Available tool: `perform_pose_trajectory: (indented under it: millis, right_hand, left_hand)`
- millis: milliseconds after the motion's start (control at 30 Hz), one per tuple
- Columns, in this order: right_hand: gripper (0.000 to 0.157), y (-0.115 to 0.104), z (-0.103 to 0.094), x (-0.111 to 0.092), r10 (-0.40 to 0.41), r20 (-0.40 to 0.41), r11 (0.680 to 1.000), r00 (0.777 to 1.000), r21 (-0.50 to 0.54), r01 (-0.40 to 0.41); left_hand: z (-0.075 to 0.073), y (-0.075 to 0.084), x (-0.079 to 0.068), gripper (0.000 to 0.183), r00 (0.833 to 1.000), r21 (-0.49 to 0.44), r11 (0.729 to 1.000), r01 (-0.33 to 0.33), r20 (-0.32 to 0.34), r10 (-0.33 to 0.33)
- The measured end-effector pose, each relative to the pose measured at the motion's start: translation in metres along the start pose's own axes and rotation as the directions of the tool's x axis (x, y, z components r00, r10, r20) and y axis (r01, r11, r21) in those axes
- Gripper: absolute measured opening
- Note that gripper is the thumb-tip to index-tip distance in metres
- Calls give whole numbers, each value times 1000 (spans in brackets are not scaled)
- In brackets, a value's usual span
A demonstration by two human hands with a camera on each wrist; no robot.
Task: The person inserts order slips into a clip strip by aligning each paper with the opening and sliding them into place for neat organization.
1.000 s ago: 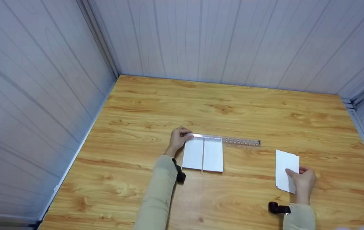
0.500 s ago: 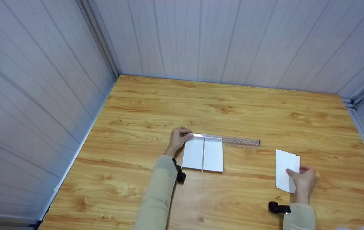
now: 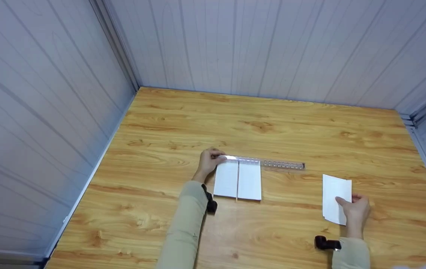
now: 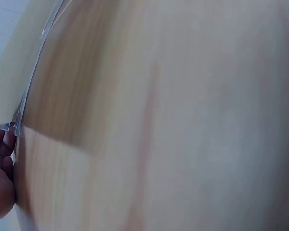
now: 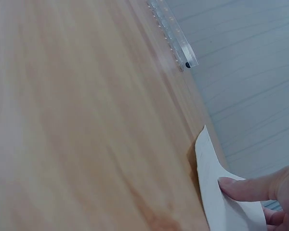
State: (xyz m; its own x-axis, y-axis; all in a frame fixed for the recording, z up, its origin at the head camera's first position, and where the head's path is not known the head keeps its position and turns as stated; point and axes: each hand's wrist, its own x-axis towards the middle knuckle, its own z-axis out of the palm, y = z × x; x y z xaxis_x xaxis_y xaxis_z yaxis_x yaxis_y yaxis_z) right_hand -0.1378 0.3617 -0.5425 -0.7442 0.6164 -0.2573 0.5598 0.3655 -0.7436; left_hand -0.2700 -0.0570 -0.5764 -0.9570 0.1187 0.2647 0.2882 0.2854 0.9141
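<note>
At the table's middle, my left hand pinches the left end of a long clear plastic strip with a row of small ring-like bumps. Two white paper panels lie side by side along the strip's near edge, a narrow gap between them. In the left wrist view, fingers grip the strip's end. Off to the right, my right hand holds a thin stack of white paper sheets, thumb on top and fingers beneath. The right wrist view shows these sheets bending slightly under the thumb.
Everything rests on or over a wood-grain table. Pale grey panel walls stand at its back, left and right. A black wrist camera sits by the left cuff, another black camera by the right.
The sheets in my right hand have shifted slightly against each other, so the step at their top right corner is smaller. My left hand and the strip have stayed in place.
</note>
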Motion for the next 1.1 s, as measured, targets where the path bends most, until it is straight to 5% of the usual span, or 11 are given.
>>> perform_pose_trajectory:
  millis: [500,733,1100]
  right_hand:
    - [34,4,-2,-3,-113,-80,993,990,-38,110]
    - [29,-1,-5,-6,-120,-100,992,988,-39,117]
    - [31,-4,-9,-10,-97,-109,995,989,4,98]
  left_hand:
    - [0,0,-1,12,1000,-35,999,-12,0,12]
    - [-8,37,-9,13,1000,-72,997,-26,11,27]
    - [-9,40,-10,13,1000,-68,998,-1,17,2]
